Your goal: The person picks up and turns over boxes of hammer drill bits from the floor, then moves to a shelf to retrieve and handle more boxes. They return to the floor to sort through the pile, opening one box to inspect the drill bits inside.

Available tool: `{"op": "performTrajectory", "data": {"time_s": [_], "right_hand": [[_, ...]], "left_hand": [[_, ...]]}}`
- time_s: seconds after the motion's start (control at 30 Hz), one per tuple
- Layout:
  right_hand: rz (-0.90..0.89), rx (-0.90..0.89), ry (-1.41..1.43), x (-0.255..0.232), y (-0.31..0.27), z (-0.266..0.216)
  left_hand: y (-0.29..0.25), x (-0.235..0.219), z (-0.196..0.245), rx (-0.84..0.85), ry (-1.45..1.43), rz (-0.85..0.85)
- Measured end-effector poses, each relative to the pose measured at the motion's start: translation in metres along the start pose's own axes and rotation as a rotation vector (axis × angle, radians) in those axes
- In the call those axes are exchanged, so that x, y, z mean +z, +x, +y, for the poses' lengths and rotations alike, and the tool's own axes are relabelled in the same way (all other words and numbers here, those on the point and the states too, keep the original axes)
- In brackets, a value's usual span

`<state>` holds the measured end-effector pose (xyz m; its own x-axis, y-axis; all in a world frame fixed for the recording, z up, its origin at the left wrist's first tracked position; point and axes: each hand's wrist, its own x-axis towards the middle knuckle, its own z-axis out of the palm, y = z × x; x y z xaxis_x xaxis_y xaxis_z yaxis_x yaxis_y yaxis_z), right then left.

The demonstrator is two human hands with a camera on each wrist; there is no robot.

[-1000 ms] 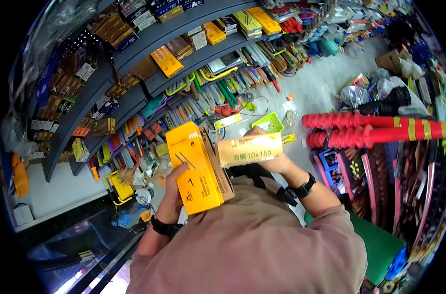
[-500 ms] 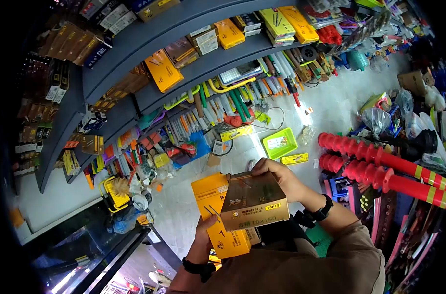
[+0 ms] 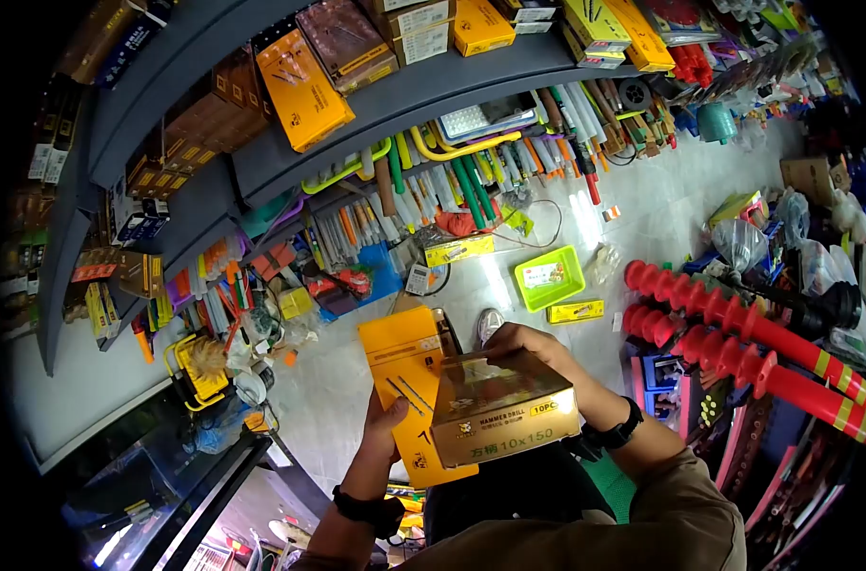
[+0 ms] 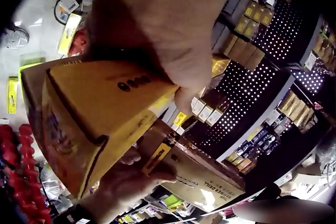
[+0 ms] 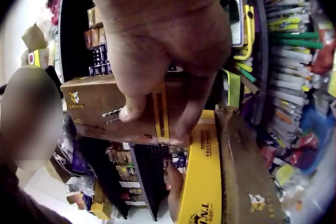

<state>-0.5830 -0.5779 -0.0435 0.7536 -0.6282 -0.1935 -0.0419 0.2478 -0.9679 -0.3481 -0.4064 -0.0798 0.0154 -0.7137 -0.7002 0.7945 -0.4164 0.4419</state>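
My right hand (image 3: 537, 350) grips a brown cardboard box (image 3: 504, 419) from its far side. "HAMMER DRILL", "10PCS" and "10x150" are printed on the end facing me. On the left, my left hand (image 3: 383, 428) holds a yellow drill bit box (image 3: 404, 381), thumb on the face with the drill pictures. A second brown box (image 5: 244, 166) lies flat against the yellow one in the right wrist view. From the head, the right-hand box overlaps the yellow box's right side. In the left wrist view, the yellow box (image 4: 105, 98) hides much of what lies behind it.
Grey shelves (image 3: 385, 109) with boxed goods curve across the front and left. Packed tools (image 3: 357, 224) line the lower shelf. A green tray (image 3: 550, 278) and a yellow pack (image 3: 576, 311) lie on the floor. Red ribbed poles (image 3: 737, 314) jut in from the right.
The head view has shifted towards the shelves. The right-hand box has tilted, showing its top face, and come across the yellow box. Both hands keep their holds.
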Motion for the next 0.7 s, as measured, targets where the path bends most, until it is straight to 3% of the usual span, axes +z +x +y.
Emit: {"op": "performTrajectory", "data": {"time_s": [0.17,0.23,0.33,0.57,0.7], "right_hand": [[0.024,0.035,0.044,0.001,-0.001,0.004],[0.040,-0.082,-0.143,0.000,0.002,0.008],[0.031,-0.083,-0.189,-0.004,0.004,-0.001],[0.025,-0.074,-0.208,-0.009,0.003,-0.001],[0.029,-0.063,-0.202,-0.013,0.002,0.003]], "left_hand": [[0.016,-0.022,-0.026,-0.075,0.009,-0.040],[0.012,-0.010,-0.018,-0.095,-0.004,-0.067],[0.014,-0.005,-0.018,-0.151,-0.016,-0.048],[0.021,0.010,-0.010,-0.012,0.092,-0.117],[0.020,0.015,-0.011,-0.022,0.143,-0.092]]}}
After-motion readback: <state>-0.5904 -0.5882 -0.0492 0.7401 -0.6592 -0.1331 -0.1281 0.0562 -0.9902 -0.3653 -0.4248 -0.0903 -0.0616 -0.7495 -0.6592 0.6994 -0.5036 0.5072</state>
